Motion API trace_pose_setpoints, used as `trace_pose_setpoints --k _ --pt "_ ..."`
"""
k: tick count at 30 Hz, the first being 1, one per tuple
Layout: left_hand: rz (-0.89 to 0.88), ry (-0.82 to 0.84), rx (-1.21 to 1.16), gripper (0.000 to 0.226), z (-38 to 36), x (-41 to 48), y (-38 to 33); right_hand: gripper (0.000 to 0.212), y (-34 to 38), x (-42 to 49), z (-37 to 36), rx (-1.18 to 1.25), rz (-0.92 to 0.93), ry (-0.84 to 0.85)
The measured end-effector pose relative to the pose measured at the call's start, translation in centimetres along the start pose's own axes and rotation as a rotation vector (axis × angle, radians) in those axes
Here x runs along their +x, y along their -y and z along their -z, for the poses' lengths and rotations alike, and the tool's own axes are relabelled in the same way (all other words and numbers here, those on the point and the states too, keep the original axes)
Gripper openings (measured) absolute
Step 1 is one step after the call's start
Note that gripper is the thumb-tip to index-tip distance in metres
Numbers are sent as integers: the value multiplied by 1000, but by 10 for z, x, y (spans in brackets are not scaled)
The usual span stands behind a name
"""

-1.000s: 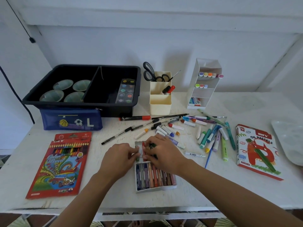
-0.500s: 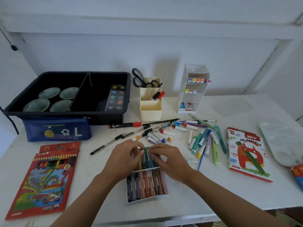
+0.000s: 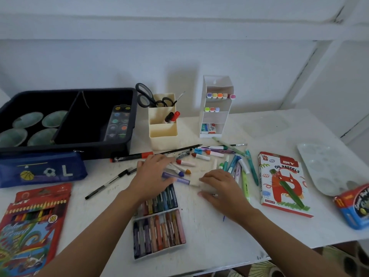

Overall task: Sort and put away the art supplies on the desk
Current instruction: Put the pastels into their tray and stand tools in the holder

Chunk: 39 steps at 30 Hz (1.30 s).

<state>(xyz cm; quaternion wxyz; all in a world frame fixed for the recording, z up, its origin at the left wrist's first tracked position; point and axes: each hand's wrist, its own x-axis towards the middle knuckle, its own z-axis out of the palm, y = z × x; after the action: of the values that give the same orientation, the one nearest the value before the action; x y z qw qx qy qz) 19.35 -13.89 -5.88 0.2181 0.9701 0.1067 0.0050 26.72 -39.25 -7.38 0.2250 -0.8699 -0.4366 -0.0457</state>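
Holding nothing, left hand point(image 3: 151, 176) and right hand point(image 3: 222, 188) lie spread by the pastel tray point(image 3: 159, 232).

We take both hands off the white plastic tray of oil pastels point(image 3: 159, 252). Our left hand point(image 3: 151, 176) now spreads open at its 12 o'clock over loose white-bodied crayons point(image 3: 184, 162), and our right hand point(image 3: 221, 188) lies flat at its 2 o'clock.
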Motion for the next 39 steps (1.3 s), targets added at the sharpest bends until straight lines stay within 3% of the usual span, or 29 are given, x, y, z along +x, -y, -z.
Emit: trace_pose_setpoints --k 7,13,22,29,35,39 --pt "-36 13 -41 57 -2 5 -3 47 -12 13 5 -120 -192 -29" --pt "-120 33 -77 36 -7 12 -17 14 -25 19 18 171 -233 -152" --pt "-143 100 -49 12 -8 21 -32 30 -29 5 32 31 -136 166" --pt "-126 59 -186 15 12 17 -18 18 -10 9 16 96 -214 -34" --pt "-62 -87 -241 16 36 -20 15 18 28 25 5 261 -28 29" --pt "45 -183 -237 14 38 -57 36 21 55 38 -4 246 129 103"
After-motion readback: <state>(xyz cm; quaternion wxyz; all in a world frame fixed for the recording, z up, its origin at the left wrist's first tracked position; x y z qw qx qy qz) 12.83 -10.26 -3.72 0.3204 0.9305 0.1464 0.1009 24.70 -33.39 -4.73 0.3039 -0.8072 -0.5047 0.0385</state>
